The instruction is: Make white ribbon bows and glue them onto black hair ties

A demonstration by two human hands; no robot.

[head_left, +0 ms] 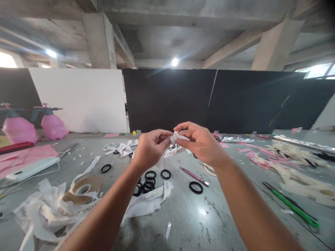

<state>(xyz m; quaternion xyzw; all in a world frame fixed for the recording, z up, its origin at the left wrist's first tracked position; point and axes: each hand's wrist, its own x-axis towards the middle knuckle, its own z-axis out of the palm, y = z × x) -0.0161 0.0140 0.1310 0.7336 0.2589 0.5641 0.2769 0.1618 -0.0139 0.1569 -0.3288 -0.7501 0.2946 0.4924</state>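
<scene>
Both hands meet above the middle of the table, pinching a bunched white ribbon (173, 138) with printed lettering on its hanging tail. My left hand (151, 144) grips it with thumb and fingertips from the left. From the right, my right hand (196, 141) holds the same ribbon between thumb and forefinger. Beneath them lie several black hair ties, one single black ring (195, 187) and a pink pen-like tool (194, 176). Tied white bows (125, 148) rest behind my left hand. Whatever is inside the bunched ribbon is hidden by my fingers.
A ribbon roll (91, 190) and loose printed ribbon (52, 212) lie at left, near a white glue-gun-like device (34, 169). Two pink spray bottles (52, 123) stand behind. At right are a green-handled tool (294, 208) and cream fabric strips (300, 181). Dark panels (170, 101) close off the back.
</scene>
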